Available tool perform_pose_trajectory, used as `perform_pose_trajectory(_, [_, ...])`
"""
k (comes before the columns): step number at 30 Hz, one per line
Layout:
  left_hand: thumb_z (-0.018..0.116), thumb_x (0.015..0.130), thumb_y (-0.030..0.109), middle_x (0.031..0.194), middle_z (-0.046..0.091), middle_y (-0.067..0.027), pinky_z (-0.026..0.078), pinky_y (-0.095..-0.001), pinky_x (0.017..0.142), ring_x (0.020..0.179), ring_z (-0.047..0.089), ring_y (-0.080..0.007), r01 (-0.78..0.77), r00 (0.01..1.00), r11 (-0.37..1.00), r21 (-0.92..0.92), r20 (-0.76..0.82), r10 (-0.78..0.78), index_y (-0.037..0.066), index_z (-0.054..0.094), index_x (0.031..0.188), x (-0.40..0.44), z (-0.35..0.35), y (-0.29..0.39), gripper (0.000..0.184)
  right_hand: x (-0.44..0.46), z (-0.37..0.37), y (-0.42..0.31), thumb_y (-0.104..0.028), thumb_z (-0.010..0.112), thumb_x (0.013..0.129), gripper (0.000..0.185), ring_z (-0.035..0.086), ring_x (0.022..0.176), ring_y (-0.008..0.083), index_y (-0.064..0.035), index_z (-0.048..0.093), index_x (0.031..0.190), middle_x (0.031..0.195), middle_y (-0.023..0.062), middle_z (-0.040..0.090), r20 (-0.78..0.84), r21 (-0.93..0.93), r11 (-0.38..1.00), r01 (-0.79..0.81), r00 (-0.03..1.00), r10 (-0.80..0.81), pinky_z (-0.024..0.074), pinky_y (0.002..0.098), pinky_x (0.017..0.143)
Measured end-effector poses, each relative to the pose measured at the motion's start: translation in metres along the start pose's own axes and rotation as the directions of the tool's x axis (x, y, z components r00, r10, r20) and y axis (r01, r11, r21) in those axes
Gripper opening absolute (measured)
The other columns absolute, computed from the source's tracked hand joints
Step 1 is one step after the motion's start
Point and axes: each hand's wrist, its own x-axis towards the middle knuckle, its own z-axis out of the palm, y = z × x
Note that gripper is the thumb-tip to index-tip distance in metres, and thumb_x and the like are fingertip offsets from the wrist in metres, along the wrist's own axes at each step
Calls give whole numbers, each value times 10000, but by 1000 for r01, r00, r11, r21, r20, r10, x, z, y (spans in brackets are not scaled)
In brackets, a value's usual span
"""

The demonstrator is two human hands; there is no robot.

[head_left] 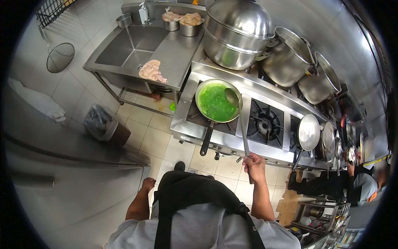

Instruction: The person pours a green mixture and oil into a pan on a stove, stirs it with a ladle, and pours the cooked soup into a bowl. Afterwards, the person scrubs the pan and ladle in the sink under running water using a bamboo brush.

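My right hand (pixel 255 167) is wrapped round the long handle of a metal ladle (pixel 244 135). The ladle's bowl dips into a bright green soup (pixel 215 103), at the right side of the frying pan (pixel 200 90). This pan sits on the leftmost burner, its black handle pointing towards me. Down by my left side hangs my left hand (pixel 148 184), fingers curled, with nothing visible in it; it is apart from the stove and the pan.
Right of the pan is a bare burner (pixel 265 123), then another pan (pixel 309 132). A large domed steamer pot (pixel 236 37) and tall pots (pixel 284 62) stand behind. Left are a steel sink (pixel 137 43), a pinkish cloth (pixel 151 71) and a bin (pixel 101 123). Another person (pixel 358 182) works far right.
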Motion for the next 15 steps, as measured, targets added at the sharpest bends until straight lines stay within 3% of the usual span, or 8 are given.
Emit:
perform_pose_trajectory(1, [532, 802, 258, 729, 639, -117, 477, -426, 693, 688, 595, -315, 13, 1000, 996, -93, -25, -15, 92, 643, 748, 1, 2, -4, 206, -5, -4, -3, -65, 596, 848, 227, 478, 443, 73, 57, 621, 1037, 660, 38, 584, 21, 57, 998, -26, 999, 25, 376, 207, 409])
perform_pose_trajectory(3, [557, 793, 251, 698, 632, -107, 479, -409, 658, 638, 590, -292, 128, 991, 990, -63, 45, -125, 77, 634, 758, 3, -3, 6, 194, -7, -10, -4, -68, 596, 847, 247, 477, 443, 70, 57, 614, 1059, 659, 35, 586, 57, 146, 988, -55, 997, 47, 368, 206, 408])
perform_pose_trajectory(4, [570, 789, 248, 683, 629, -102, 479, -401, 640, 613, 587, -281, 184, 981, 982, -45, 79, -180, 69, 629, 763, 3, -7, 15, 191, -4, -9, -3, -67, 596, 845, 250, 476, 442, 70, 61, 612, 1059, 659, 35, 586, 43, 102, 995, -14, 999, 9, 367, 206, 408])
perform_pose_trajectory(7, [608, 775, 199, 644, 610, -86, 472, -364, 570, 566, 578, -224, 385, 907, 772, -505, 50, -419, 27, 608, 764, -4, -16, 55, 172, 12, -1, -13, -64, 593, 841, 257, 476, 445, 69, 71, 608, 1059, 657, 37, 589, 12, -64, 993, 96, 995, -95, 366, 210, 408])
perform_pose_trajectory(10, [636, 766, 157, 609, 584, -73, 454, -335, 514, 535, 563, -180, 373, 896, 750, -547, 2, -444, 3, 591, 760, -9, -22, 76, 161, 41, 3, -16, -78, 598, 841, 256, 480, 452, 70, 64, 610, 1055, 656, 36, 584, 26, -87, 991, 104, 994, -102, 371, 219, 406])
perform_pose_trajectory(14, [625, 779, 145, 606, 581, -86, 459, -342, 508, 543, 574, -186, 393, 893, 805, -445, -22, -449, 7, 596, 752, -16, -28, 82, 144, 79, 10, -6, -80, 592, 841, 224, 494, 453, 87, 75, 609, 1001, 634, 48, 578, 10, -211, 964, 164, 986, -166, 393, 228, 401])
perform_pose_trajectory(15, [625, 778, 149, 611, 586, -89, 462, -343, 511, 542, 577, -185, 391, 892, 791, -470, -17, -452, 8, 597, 744, -20, -27, 78, 148, 84, 10, -8, -86, 600, 826, 231, 527, 482, 135, 66, 613, 1000, 622, 81, 583, 6, -256, 953, 160, 986, -164, 435, 287, 459])
